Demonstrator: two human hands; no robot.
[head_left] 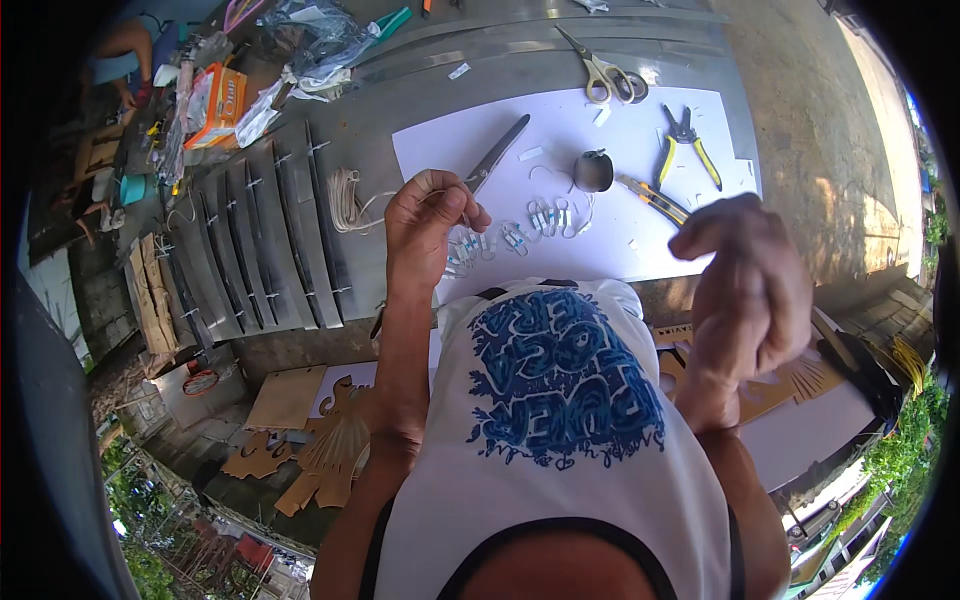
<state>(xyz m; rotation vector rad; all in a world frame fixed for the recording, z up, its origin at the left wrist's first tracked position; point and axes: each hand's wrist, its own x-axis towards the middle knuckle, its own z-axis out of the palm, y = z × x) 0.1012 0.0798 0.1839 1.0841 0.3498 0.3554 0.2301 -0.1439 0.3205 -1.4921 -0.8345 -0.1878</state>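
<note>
At the left edge of the white sheet (630, 255), my left hand (430, 215) is closed in a pinch on a thin pale cord, which seems to lead from the coil of cord (347, 203) beside it. Just beyond its fingers lies a long narrow dark tool (497, 155). Small white-and-teal pieces (513, 239) with thin wire loops lie in a row right of that hand. My right hand (750, 290) is raised over the right side, blurred, with its fingers curled; whatever they hold is hidden. Nearest to it is a yellow utility knife (654, 201).
Yellow-handled wire strippers (688, 148), a dark round ring-like piece (593, 173) and beige-handled scissors (602, 78) lie farther back. Dark strips (292, 235) span the left of the metal table. An orange box (222, 105) stands back left. Cut cardboard pieces (335, 435) lie below the table edge.
</note>
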